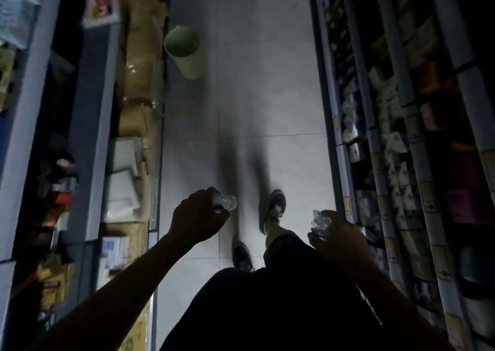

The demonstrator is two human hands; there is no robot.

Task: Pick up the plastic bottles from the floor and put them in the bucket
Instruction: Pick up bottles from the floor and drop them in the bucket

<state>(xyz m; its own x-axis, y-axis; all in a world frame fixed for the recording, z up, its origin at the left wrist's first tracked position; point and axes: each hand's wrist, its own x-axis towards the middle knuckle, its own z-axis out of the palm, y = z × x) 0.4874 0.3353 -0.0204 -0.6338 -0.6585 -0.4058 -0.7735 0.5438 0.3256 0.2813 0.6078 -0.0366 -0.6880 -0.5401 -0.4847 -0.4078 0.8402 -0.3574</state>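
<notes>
A person stands in a dim, narrow shop aisle, seen from a camera on their head looking down past their dark clothing and two shoes (273,211) to a pale tiled floor (267,96). Each hand carries a crushed, clear plastic bottle. The left hand (198,218) is held out at the near left, its fingers curled closed around the left bottle (226,203), whose crumpled end with a trace of blue pokes out toward the far side. The right hand (338,236) is at the near right, fingers wrapped closed around the right bottle (320,223), which shows above the knuckles. The target, a light green bucket (186,53), sits far up the aisle on the left side, close against the stacked cartons (139,64), well apart from both hands. It appears tilted or blurred, with its open mouth facing the camera, and no contents can be made out inside; the light is too poor to say whether anything lies at the bottom. Shelves (396,141) packed with small boxed goods line the right side, and more shelving with mixed packages lines the left. No other bottles are visible on the floor between the person and the bucket. The step in hand seems to be carrying both bottles to the bucket. Doing it well probably means walking right up until the hands are above the rim, keeping a firm hold on the slippery, crushed plastic, and releasing each bottle straight down into the opening rather than tossing from a distance, since a light bucket could tip or a bottle could bounce out.
</notes>
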